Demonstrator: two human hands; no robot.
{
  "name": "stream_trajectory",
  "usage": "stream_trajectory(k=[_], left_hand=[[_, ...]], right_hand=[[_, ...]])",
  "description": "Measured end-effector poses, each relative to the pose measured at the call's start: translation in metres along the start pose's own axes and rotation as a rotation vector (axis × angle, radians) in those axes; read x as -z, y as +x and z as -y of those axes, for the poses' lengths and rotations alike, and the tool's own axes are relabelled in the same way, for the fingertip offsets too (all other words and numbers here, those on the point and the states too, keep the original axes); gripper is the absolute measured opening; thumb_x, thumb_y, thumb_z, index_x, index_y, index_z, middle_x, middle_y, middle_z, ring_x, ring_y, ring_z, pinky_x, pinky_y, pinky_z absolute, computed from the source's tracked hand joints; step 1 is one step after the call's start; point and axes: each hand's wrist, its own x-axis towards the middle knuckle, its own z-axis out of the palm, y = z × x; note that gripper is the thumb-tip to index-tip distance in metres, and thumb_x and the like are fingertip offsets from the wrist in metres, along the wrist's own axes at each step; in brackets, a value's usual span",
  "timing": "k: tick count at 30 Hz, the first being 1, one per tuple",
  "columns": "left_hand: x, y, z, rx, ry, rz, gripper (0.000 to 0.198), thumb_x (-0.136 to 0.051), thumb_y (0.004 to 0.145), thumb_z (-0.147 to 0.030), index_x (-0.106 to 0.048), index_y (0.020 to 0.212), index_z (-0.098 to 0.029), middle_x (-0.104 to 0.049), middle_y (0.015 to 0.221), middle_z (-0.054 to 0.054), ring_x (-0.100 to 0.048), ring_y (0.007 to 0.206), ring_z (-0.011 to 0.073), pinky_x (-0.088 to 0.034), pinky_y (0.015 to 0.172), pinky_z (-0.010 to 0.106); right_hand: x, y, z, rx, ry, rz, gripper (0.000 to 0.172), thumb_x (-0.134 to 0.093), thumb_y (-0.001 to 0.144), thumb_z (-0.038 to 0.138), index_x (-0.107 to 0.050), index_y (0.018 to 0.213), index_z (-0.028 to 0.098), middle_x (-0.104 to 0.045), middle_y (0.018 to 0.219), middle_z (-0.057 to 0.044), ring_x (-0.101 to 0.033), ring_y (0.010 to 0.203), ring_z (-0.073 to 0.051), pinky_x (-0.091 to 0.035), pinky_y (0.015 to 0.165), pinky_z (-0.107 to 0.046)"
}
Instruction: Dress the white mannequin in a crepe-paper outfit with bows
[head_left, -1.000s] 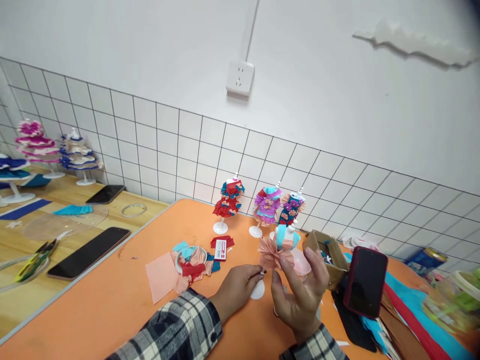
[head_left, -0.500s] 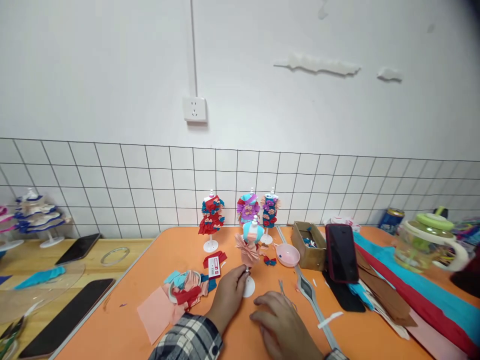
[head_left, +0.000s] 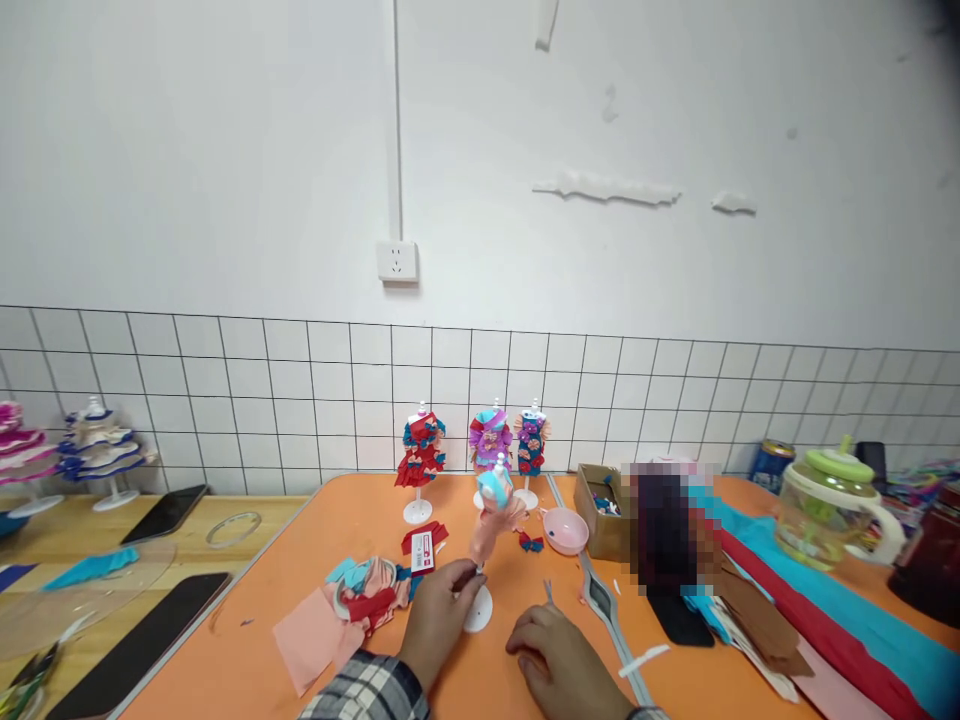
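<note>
My left hand (head_left: pixel 441 612) pinches the white stem of a small dress form just above its round white base (head_left: pixel 479 610). The form's top is wrapped in light blue and white fabric (head_left: pixel 496 488), with ruffled peach fabric (head_left: pixel 491 530) below as a skirt, and it leans slightly right. My right hand (head_left: pixel 559 655) rests on the table to the right of the base, its fingers curled in. Thin metal tips (head_left: pixel 548 590), seemingly of scissors or tweezers, stick out in front of it. Whatever lies under those fingers is hidden.
Behind stand three dressed forms, including a red one (head_left: pixel 421 450). Fabric scraps (head_left: pixel 375 600) and a label card (head_left: pixel 422 552) lie left. To the right are a pink bowl (head_left: pixel 565 531), a cardboard box (head_left: pixel 606 530), a grey zipper-like strip (head_left: pixel 600 600), fabric strips (head_left: pixel 810 590) and a glass teapot (head_left: pixel 829 510).
The camera view has shifted, so the wall sits lower. The dress form now tilts and has turned in my left hand. My right hand's fingers have curled in and come down by the metal tips.
</note>
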Motion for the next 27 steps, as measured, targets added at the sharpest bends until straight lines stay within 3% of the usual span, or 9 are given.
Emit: stream_trajectory(k=[3, 6, 10, 16, 20, 23, 27], left_hand=[[0.005, -0.005, -0.005, 0.01, 0.005, -0.025, 0.021, -0.058, 0.081, -0.036, -0.071, 0.081, -0.02, -0.076, 0.082, 0.005, -0.069, 0.077, 0.0229, -0.049, 0.068, 0.029], [0.008, -0.008, -0.008, 0.022, 0.011, -0.036, 0.02, -0.058, 0.081, -0.036, -0.069, 0.08, -0.02, -0.075, 0.078, 0.005, -0.068, 0.074, 0.023, -0.048, 0.066, 0.03], [0.008, -0.013, -0.007, 0.06, 0.008, -0.043, 0.018, -0.06, 0.079, -0.035, -0.067, 0.081, -0.018, -0.074, 0.076, 0.005, -0.068, 0.071, 0.0229, -0.048, 0.064, 0.03], [0.005, -0.022, -0.007, 0.053, -0.03, -0.014, 0.017, -0.06, 0.08, -0.033, -0.067, 0.087, -0.019, -0.074, 0.084, 0.005, -0.069, 0.077, 0.0206, -0.05, 0.069, 0.029], [0.003, -0.028, -0.006, 0.044, -0.039, 0.02, 0.032, -0.063, 0.08, -0.036, -0.067, 0.106, -0.017, -0.075, 0.095, 0.008, -0.07, 0.087, 0.0231, -0.052, 0.077, 0.032], [0.005, -0.038, -0.003, 0.051, -0.021, 0.031, 0.052, -0.062, 0.08, -0.036, -0.056, 0.128, -0.015, -0.07, 0.113, 0.012, -0.066, 0.104, 0.026, -0.05, 0.089, 0.037], [0.013, -0.054, 0.0, 0.054, 0.01, 0.068, 0.054, -0.056, 0.083, -0.031, -0.051, 0.135, -0.015, -0.067, 0.122, 0.014, -0.062, 0.113, 0.0263, -0.045, 0.098, 0.04]], right_hand=[[0.002, 0.0, -0.004, 0.064, -0.006, -0.09, 0.032, -0.047, 0.075, 0.003, -0.069, 0.088, 0.023, -0.067, 0.093, -0.002, -0.06, 0.094, -0.018, -0.044, 0.085, -0.029], [0.004, 0.001, -0.009, 0.024, -0.108, -0.177, 0.031, -0.045, 0.077, 0.004, -0.069, 0.086, 0.022, -0.067, 0.089, -0.003, -0.061, 0.091, -0.02, -0.044, 0.086, -0.033], [0.002, 0.002, -0.017, -0.099, -0.158, -0.166, 0.03, -0.043, 0.078, 0.005, -0.068, 0.085, 0.021, -0.067, 0.088, -0.004, -0.064, 0.087, -0.019, -0.044, 0.078, -0.029], [0.003, 0.0, -0.023, -0.139, -0.181, -0.146, 0.027, -0.043, 0.081, 0.009, -0.067, 0.086, 0.02, -0.067, 0.091, -0.004, -0.063, 0.088, -0.019, -0.042, 0.08, -0.029], [0.007, 0.0, -0.026, -0.143, -0.182, -0.142, 0.027, -0.044, 0.079, 0.01, -0.068, 0.085, 0.02, -0.069, 0.09, -0.004, -0.063, 0.089, -0.018, -0.041, 0.083, -0.028], [0.009, 0.001, -0.026, -0.144, -0.177, -0.145, 0.026, -0.045, 0.078, 0.011, -0.069, 0.083, 0.02, -0.069, 0.087, -0.004, -0.063, 0.087, -0.018, -0.04, 0.083, -0.028], [0.012, -0.001, -0.024, -0.124, -0.162, -0.142, 0.024, -0.046, 0.078, 0.012, -0.069, 0.08, 0.02, -0.068, 0.084, -0.004, -0.062, 0.085, -0.018, -0.04, 0.081, -0.028]])
